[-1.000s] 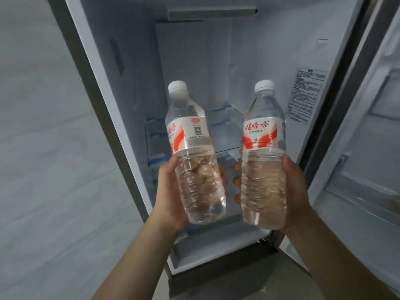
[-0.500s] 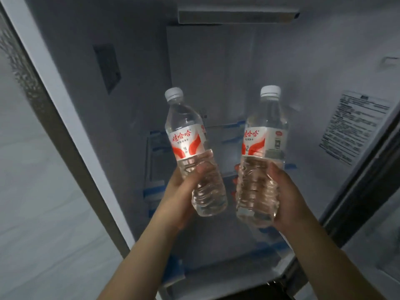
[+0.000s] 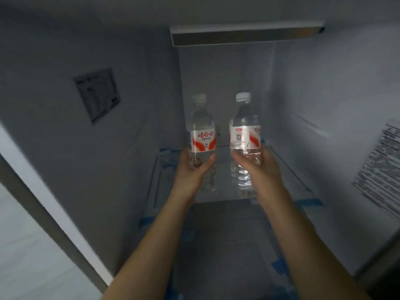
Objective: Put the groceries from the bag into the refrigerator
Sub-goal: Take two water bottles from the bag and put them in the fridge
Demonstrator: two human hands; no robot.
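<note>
Two clear water bottles with red-and-white labels and white caps stand upright deep inside the refrigerator. My left hand grips the left bottle below its label. My right hand grips the right bottle at the same height. Both bottles are over the glass shelf near the back wall; whether their bases touch it I cannot tell. The grocery bag is out of view.
The refrigerator interior is dim. A light housing juts from the ceiling above. A sticker is on the left wall and a printed label on the right wall. Blue tape strips mark the shelf edges. A lower compartment lies below.
Both hands have carried the bottles forward and deeper into the refrigerator, over the glass shelf. The view has moved in closer; the door is no longer visible.
</note>
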